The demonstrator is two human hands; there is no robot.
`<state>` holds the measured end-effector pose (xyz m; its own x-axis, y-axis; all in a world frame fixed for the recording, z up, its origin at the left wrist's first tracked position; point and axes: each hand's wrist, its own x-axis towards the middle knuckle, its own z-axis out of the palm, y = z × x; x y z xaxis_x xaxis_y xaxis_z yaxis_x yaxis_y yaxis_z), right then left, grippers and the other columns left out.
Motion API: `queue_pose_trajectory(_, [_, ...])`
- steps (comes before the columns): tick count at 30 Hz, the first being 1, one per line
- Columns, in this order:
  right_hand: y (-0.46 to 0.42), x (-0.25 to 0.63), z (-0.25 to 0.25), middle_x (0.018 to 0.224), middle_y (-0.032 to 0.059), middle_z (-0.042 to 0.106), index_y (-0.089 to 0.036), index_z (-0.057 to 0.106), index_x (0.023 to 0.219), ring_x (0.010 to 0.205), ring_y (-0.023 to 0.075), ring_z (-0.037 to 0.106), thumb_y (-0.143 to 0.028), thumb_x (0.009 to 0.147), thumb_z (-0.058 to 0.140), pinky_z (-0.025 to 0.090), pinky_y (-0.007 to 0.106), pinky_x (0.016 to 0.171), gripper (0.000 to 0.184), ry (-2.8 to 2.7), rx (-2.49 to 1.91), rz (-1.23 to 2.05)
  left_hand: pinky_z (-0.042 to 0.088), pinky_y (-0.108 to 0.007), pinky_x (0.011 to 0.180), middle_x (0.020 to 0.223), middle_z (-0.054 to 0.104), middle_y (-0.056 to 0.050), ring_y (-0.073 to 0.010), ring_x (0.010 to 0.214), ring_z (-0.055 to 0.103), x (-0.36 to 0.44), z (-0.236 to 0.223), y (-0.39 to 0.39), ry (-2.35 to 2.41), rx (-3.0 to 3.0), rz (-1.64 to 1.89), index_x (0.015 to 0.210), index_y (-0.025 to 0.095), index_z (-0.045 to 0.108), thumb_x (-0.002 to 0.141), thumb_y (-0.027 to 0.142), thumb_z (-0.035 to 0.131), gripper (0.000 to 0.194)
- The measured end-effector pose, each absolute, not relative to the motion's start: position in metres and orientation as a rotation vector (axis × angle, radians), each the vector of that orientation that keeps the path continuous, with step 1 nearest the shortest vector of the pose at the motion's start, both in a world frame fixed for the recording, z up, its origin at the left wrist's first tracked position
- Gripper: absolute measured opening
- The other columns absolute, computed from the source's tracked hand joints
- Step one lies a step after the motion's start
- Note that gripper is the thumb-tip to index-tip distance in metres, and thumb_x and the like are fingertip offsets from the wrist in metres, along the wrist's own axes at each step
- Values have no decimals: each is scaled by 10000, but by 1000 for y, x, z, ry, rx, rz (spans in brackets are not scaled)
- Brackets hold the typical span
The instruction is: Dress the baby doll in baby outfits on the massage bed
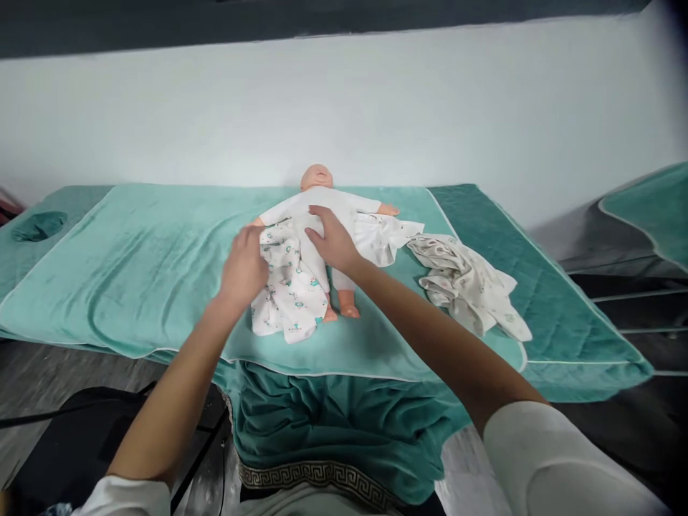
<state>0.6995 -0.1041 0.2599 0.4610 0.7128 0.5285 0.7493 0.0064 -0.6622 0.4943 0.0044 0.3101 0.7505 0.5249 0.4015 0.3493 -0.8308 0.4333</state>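
Head: left hand point(246, 265), grip unclear, at printed cloth point(293, 294); right hand point(334, 240) spread above doll point(317, 176).

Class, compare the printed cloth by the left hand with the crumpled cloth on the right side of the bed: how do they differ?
Position: the printed cloth lies against the doll, while the crumpled cloth lies apart from it.
Shape: the printed cloth is partly spread out; the crumpled cloth is bunched in a heap.
Colour: the printed cloth is white with green marks; the crumpled cloth looks greyer, its pattern fainter.
Shared: both rest on the green bed cover.
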Motion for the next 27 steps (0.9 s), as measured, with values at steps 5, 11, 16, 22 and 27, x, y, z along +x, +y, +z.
queue_pose_trajectory(5, [-77, 792, 241, 1513, 229, 480, -102, 434, 1442, 1439, 355, 426, -635, 928, 522, 305, 524, 1272, 746, -1079, -1973, -123, 527, -451, 1101, 1364, 658, -149, -294, 1270, 644, 548, 257, -17, 596, 1928, 522, 1250, 184, 632, 895, 286, 641, 369])
queue_pose_trajectory(11, [-41, 875, 248, 1467, 221, 572, -114, 293, 1582, 1343, 395, 564, -694, 906, 543, 408, 534, 1182, 925, -848, -2228, 363, 538, -449, 1092, 1357, 704, -176, -340, 1237, 683, 612, 239, -14, 602, 1264, 315, 1226, 161, 678, 847, 499, 739, 511])
queue_pose_trajectory(16, [-33, 888, 256, 1532, 217, 525, -119, 334, 1599, 1397, 375, 537, -669, 930, 551, 398, 492, 1203, 893, -828, -2283, 509, 599, -437, 1023, 1391, 682, -194, -350, 1203, 705, 621, 240, -8, 501, 1207, 318, 1343, 173, 622, 838, 548, 734, 639])
queue_pose_trajectory(22, [-11, 838, 288, 1436, 170, 618, -204, 462, 1521, 1160, 342, 685, -702, 872, 630, 576, 465, 987, 836, -831, -2063, 560, 649, -453, 878, 1214, 745, -220, -308, 1012, 757, 578, 280, 48, 417, 1761, 217, 1392, 133, 572, 966, 655, 467, 682])
queue_pose_trajectory(27, [62, 784, 297, 1398, 179, 639, -214, 443, 1523, 1158, 350, 679, -684, 864, 641, 543, 492, 1031, 834, -932, -1976, 574, 642, -502, 805, 1043, 786, -184, -306, 903, 767, 515, 296, 128, 580, 1869, 301, 1322, 140, 634, 981, 618, 427, 622])
